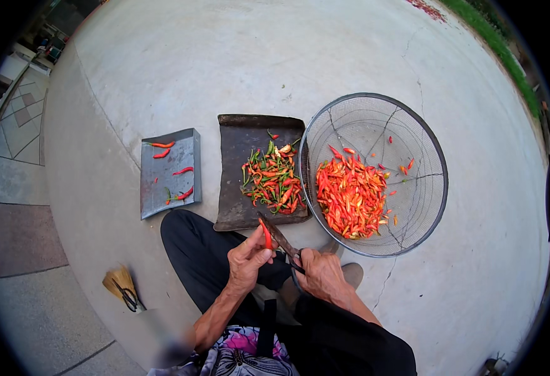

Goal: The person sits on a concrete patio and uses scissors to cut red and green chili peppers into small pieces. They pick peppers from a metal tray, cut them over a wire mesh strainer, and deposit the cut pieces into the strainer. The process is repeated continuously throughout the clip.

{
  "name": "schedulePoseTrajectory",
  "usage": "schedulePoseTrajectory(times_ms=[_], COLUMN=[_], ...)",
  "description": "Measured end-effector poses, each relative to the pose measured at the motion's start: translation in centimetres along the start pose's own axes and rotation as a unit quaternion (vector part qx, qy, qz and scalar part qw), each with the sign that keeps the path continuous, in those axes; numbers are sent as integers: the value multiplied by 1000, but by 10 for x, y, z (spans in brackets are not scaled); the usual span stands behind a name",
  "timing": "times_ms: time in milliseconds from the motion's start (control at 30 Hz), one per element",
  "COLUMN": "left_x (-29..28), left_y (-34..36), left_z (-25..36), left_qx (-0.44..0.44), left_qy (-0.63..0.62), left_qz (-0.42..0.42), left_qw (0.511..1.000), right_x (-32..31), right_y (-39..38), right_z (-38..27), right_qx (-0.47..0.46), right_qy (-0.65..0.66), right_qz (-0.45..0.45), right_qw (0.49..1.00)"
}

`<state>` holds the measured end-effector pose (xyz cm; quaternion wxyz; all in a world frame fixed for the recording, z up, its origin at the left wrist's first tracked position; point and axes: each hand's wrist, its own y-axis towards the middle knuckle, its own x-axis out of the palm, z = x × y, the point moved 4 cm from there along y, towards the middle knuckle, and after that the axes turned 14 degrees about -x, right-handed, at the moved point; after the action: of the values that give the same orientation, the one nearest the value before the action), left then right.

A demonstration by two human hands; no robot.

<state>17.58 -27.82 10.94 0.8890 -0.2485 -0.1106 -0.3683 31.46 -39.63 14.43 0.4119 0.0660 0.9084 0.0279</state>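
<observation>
Between the thumb and fingers of my left hand (248, 262) a red chili pepper (265, 234) stands nearly upright. My right hand (327, 274) grips dark scissors (283, 240), whose blades point up and left, right beside the pepper. Whether the blades touch it I cannot tell. Just beyond my hands lies a dark metal dustpan-like tray (232, 182) with a heap of red and green stemmed chilies (274, 178). To its right, a round wire-mesh basket (422, 169) holds a large pile of red-orange cut chilies (350, 197).
On the left a small grey metal tray (178, 160) carries several red chilies. A straw brush (123, 285) lies on the concrete ground (225, 69) at lower left. My bent legs (190, 244) in dark trousers frame the near side. Paving stones edge the far left, grass (491, 37) the upper right.
</observation>
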Motion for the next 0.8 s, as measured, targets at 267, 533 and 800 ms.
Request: schedulePoseTrajectory(times_ms=[267,533,800], left_x=[5,32,58], left_y=[3,10,18], left_z=[11,19,20], left_qx=[-6,46,68], left_qy=[19,167,255], left_qz=[26,20,-19], left_qw=[999,985,964], right_x=[-2,-19,-35], right_y=[-6,-10,-29], right_z=[7,4,9], right_qx=[91,90,116], right_qy=[141,102,86], right_qz=[-22,-49,-13], right_qw=[986,989,989])
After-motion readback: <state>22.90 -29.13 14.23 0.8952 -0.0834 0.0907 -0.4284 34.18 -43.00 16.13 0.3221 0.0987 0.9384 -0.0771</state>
